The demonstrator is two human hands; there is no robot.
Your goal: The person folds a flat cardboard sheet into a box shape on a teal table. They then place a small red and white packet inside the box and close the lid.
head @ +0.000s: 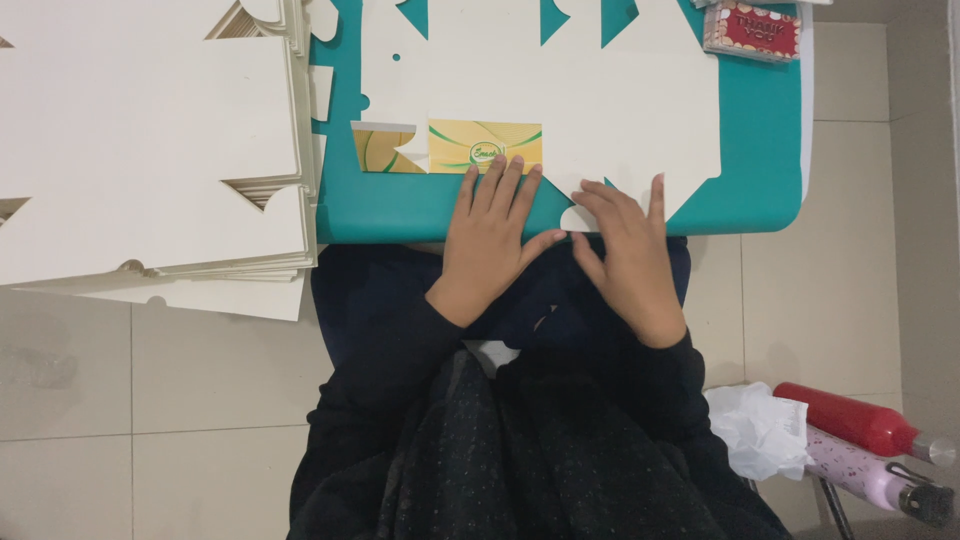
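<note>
Two hands lie flat, fingers spread, gripping nothing, on a white cardboard cutout (560,90) spread over the teal table (760,150). The left hand (490,235) presses its folded yellow flap (485,147) at the near edge; the right hand (625,250) presses just beside. A stack of cardboard sheets (150,150) sits to the left.

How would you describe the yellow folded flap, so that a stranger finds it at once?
Start at the teal table, where a large white die-cut cardboard sheet lies flat. At its near edge, just beyond the left hand, one flap is folded over. It alone shows a yellow printed face with green curves and a round emblem.
</note>
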